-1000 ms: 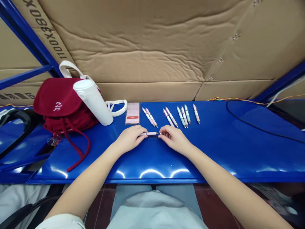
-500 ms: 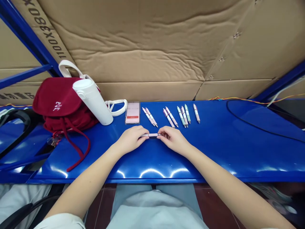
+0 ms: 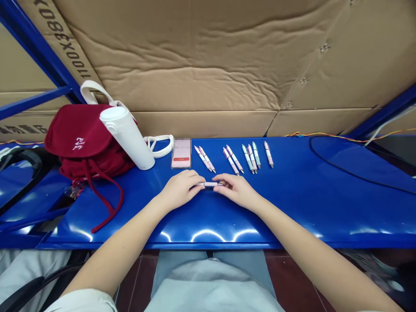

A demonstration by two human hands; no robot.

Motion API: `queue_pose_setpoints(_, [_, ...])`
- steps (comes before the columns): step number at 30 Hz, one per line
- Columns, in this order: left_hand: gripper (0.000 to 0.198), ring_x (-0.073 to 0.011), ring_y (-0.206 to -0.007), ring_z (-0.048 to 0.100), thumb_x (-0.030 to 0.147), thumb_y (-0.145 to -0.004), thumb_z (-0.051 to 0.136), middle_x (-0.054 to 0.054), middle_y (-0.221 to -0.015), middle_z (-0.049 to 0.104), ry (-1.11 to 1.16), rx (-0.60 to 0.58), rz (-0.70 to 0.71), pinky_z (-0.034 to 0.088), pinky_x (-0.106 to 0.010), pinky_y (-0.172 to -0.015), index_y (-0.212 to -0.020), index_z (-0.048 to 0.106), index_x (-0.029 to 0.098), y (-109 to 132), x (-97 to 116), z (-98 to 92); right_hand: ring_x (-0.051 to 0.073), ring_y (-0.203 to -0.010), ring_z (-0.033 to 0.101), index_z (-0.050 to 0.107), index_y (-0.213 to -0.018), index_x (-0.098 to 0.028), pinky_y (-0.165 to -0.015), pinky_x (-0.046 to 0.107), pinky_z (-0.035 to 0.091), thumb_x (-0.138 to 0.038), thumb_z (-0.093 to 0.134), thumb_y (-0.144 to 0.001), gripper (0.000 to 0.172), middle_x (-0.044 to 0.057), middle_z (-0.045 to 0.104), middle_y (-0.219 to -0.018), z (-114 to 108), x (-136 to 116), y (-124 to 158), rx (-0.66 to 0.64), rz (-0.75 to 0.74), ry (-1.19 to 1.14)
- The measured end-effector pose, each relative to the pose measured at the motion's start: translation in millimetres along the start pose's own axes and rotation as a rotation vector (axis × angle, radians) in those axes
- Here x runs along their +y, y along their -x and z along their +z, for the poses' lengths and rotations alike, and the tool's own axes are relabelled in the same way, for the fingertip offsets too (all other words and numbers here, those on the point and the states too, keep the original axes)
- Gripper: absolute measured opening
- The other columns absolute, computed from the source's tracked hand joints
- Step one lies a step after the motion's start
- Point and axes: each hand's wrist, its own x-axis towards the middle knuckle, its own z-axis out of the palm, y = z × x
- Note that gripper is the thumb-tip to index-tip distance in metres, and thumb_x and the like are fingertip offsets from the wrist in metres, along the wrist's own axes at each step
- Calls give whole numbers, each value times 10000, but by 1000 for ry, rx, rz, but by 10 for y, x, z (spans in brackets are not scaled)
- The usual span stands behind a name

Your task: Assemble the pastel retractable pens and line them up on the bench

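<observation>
Left hand (image 3: 179, 189) and right hand (image 3: 237, 190) pinch a pink pen (image 3: 210, 184) by its ends, fingers pressed together, above the blue counter (image 3: 302, 216); other pens (image 3: 232, 160) lie in a row near its back edge.

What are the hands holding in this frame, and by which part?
A pink pen, held at both ends: left hand at one end, right hand at the other.

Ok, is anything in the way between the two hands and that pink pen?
Nothing visible: the left hand and right hand both touch the pink pen directly. The other pens lie farther out, apart from them.
</observation>
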Motion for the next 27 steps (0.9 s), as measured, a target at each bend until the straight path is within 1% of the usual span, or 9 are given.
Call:
queue_pose_setpoints(2, [189, -165, -847, 563, 274, -907, 466, -35, -920, 616, 2, 2, -5, 454, -284, -755, -977, 629, 211, -1, -10, -1, 111, -596, 534, 533, -1049, -191, -583, 248, 449, -316, 626, -763, 326, -1, 586, -810, 3, 4, 9, -4, 28, -64])
queue_pose_setpoints(6, [187, -168, -853, 565, 277, -906, 469, -37, -923, 619, 9, 0, -2, 455, -286, -759, -973, 631, 212, 1, -27, -5, 120, -625, 539, 543, -868, -192, -588, 245, 437, -260, 529, -824, 82, -4, 579, -741, 0, 9, 5, 22, 15, -17])
queue_pose_setpoints(10, [185, -163, -848, 564, 269, -905, 470, -36, -913, 619, 12, 7, 2, 455, -284, -763, -971, 632, 209, 3, -4, -2, 148, -667, 565, 586, -778, -182, -642, 278, 427, -308, 413, -904, 248, 24, 615, -722, -18, -13, -2, -3, -35, 122])
queue_pose_setpoints(12, [182, -160, -853, 561, 264, -904, 471, -32, -917, 617, 15, 2, 0, 455, -280, -767, -974, 630, 211, 2, 16, 1, 164, -714, 573, 602, -837, -183, -670, 293, 427, -344, 418, -907, 255, 38, 625, -776, -25, -30, 11, -4, -63, 181])
queue_pose_setpoints(15, [185, -160, -856, 557, 267, -906, 465, -31, -926, 615, 24, -7, -1, 455, -279, -769, -977, 627, 212, 3, 34, 2, 171, -756, 564, 558, -1015, -187, -668, 293, 437, -329, 545, -840, 226, 54, 609, -899, -30, -46, 36, 46, -90, 207])
queue_pose_setpoints(19, [204, -163, -844, 559, 281, -912, 449, -39, -911, 617, 34, 0, 2, 454, -284, -748, -972, 630, 209, 7, 23, -6, 169, -756, 550, 578, -871, -183, -689, 296, 430, -250, 498, -870, 104, 54, 599, -843, -44, -33, 34, 31, -168, 253])
queue_pose_setpoints(22, [198, -163, -846, 561, 280, -909, 457, -38, -915, 620, 31, 3, 1, 453, -287, -753, -971, 631, 210, 9, 11, -12, 175, -744, 555, 613, -810, -177, -709, 311, 414, -292, 419, -923, 252, 55, 614, -774, -62, -20, 17, -36, -195, 316])
queue_pose_setpoints(24, [193, -163, -850, 563, 278, -907, 462, -36, -922, 621, 33, -8, 3, 454, -286, -760, -978, 629, 213, 8, 9, -14, 182, -771, 565, 625, -861, -178, -723, 317, 414, -331, 432, -919, 254, 59, 625, -807, -74, -20, 16, -54, -185, 328])
queue_pose_setpoints(27, [197, -164, -852, 562, 279, -910, 457, -37, -927, 621, 37, -7, 1, 453, -286, -764, -984, 627, 213, 5, 6, -15, 189, -816, 568, 582, -975, -178, -726, 308, 426, -347, 548, -855, 210, 64, 615, -902, -79, -25, 26, 19, -151, 285])
